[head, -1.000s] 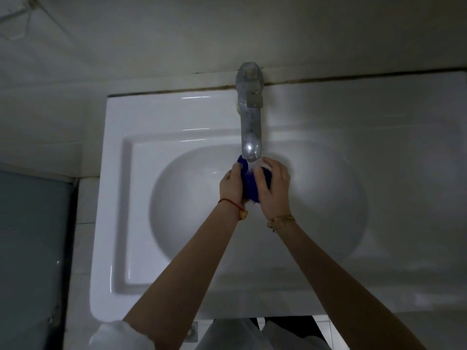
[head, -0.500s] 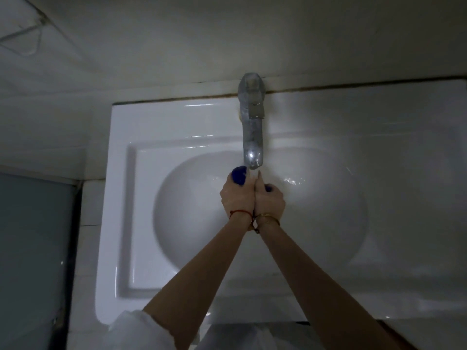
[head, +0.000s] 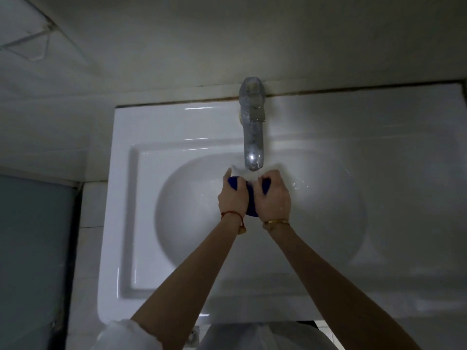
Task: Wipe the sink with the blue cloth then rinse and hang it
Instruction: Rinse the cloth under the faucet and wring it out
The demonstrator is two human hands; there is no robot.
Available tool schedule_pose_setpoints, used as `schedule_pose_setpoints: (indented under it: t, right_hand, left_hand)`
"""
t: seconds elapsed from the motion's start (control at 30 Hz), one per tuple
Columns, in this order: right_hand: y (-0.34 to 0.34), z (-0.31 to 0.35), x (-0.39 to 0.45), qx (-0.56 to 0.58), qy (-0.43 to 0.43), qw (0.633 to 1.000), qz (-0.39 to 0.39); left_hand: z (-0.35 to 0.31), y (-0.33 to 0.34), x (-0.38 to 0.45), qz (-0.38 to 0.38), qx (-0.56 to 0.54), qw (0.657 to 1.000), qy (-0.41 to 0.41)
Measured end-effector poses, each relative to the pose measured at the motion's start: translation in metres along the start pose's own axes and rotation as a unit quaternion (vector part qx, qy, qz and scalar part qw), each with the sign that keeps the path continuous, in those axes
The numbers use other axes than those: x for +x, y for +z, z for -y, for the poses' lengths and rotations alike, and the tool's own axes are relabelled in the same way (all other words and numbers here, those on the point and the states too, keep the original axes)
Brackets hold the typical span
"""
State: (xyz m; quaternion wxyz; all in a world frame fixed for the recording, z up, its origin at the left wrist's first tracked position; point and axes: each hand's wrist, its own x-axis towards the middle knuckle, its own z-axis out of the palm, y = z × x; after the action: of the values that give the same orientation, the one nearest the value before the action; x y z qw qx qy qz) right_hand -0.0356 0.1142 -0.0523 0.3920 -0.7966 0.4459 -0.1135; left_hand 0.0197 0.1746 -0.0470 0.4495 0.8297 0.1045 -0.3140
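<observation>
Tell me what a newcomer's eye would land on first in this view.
First, the blue cloth, the only strong colour, bunched between the left hand and right hand, both gripping it at the middle of the frame. Just above them the metal faucet juts out from the back edge over the basin. Around it all, the white sink gleams against the dim wall.

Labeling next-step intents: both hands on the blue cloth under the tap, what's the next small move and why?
Probably a squeeze or wring over the basin. Left hand and right hand both grip the bunched blue cloth just below the faucet spout, above the sink bowl, so it looks mid-rinse; hanging would come after.
</observation>
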Motion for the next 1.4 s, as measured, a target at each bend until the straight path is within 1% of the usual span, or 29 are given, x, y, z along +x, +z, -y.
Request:
schedule_pose_setpoints:
  t: [0.03,0.07,0.1,0.13,0.17,0.2,0.23,0.3,0.37,0.4,0.6,0.7,0.77,0.83,0.87,0.9,0.97,1.03,1.07,1.1,1.13,1.23,1.3,1.4]
  right_hand:
    - [-0.002,0.002,0.0,0.062,0.046,0.997,0.011]
    - [-0.003,0.004,0.001,0.131,0.111,0.985,0.031]
    - [-0.004,0.006,0.002,0.186,0.18,0.964,0.06]
    - [-0.004,0.009,0.003,0.218,0.232,0.944,0.09]
    - [-0.002,0.011,0.004,0.228,0.256,0.932,0.114]
    - [0.001,0.011,0.003,0.219,0.257,0.933,0.121]
    - [0.004,0.014,0.003,0.191,0.245,0.944,0.11]
    - [0.009,0.019,0.003,0.12,0.202,0.971,0.052]
    - [0.011,0.023,0.006,0.075,0.154,0.985,-0.007]
    - [0.011,0.025,0.009,0.063,0.134,0.989,-0.02]
    - [0.011,0.024,0.019,0.094,0.079,0.992,-0.033]
    - [0.007,0.02,0.019,0.112,0.025,0.993,-0.008]
    - [0.003,0.015,0.017,0.106,-0.025,0.994,0.005]
    - [-0.001,0.009,0.012,0.085,-0.046,0.995,0.017]
    - [-0.001,0.005,0.009,0.083,-0.04,0.995,0.023]
    - [-0.001,0.002,0.006,0.098,-0.012,0.995,0.029]
    - [-0.003,-0.002,0.003,0.172,0.094,0.98,0.034]
    - [-0.006,-0.002,0.005,0.25,0.207,0.944,0.049]
    - [-0.008,-0.001,0.007,0.282,0.248,0.925,0.06]
    - [-0.01,0.001,0.008,0.3,0.269,0.913,0.07]
    - [-0.01,0.004,0.009,0.3,0.272,0.911,0.08]
    - [-0.001,0.013,0.008,0.227,0.24,0.938,0.103]
    - [0.006,0.018,0.01,0.162,0.23,0.957,0.077]
    - [0.009,0.021,0.018,0.143,0.231,0.962,0.04]
  left_hand:
    - [0.0,-0.001,0.001,0.018,-0.039,0.999,-0.026]
    - [-0.001,-0.002,0.001,0.027,-0.082,0.995,-0.049]
    - [-0.002,-0.003,0.0,0.029,-0.122,0.99,-0.065]
    - [-0.003,-0.003,0.0,0.027,-0.141,0.987,-0.066]
    - [-0.004,-0.003,0.0,0.017,-0.135,0.989,-0.052]
    - [-0.005,-0.002,0.0,0.0,-0.117,0.993,-0.029]
    - [-0.006,0.0,-0.001,-0.016,-0.1,0.995,-0.004]
    - [-0.01,0.003,-0.003,-0.046,-0.08,0.995,0.031]
    - [-0.013,0.006,-0.004,-0.063,-0.083,0.993,0.048]
    - [-0.015,0.006,-0.003,-0.069,-0.087,0.993,0.048]
    - [-0.024,0.006,0.006,-0.092,-0.076,0.992,0.048]
    - [-0.026,0.005,0.007,-0.084,-0.05,0.995,0.014]
    - [-0.025,0.004,0.009,-0.055,-0.033,0.997,-0.033]
    - [-0.027,0.001,0.008,-0.027,-0.034,0.995,-0.085]
    - [-0.029,0.0,0.008,-0.012,-0.051,0.992,-0.111]
    - [-0.03,0.0,0.009,0.002,-0.075,0.987,-0.139]
    - [-0.029,0.0,0.01,0.025,-0.133,0.972,-0.189]
    - [-0.027,-0.001,0.007,0.042,-0.21,0.952,-0.218]
    - [-0.025,-0.001,0.004,0.047,-0.24,0.946,-0.214]
    - [-0.022,0.001,0.003,0.046,-0.253,0.947,-0.194]
    - [-0.019,0.003,0.002,0.034,-0.25,0.954,-0.162]
    - [-0.015,0.009,-0.004,-0.044,-0.192,0.979,-0.045]
    - [-0.016,0.013,-0.008,-0.087,-0.174,0.981,0.021]
    - [-0.019,0.018,-0.012,-0.118,-0.171,0.974,0.096]
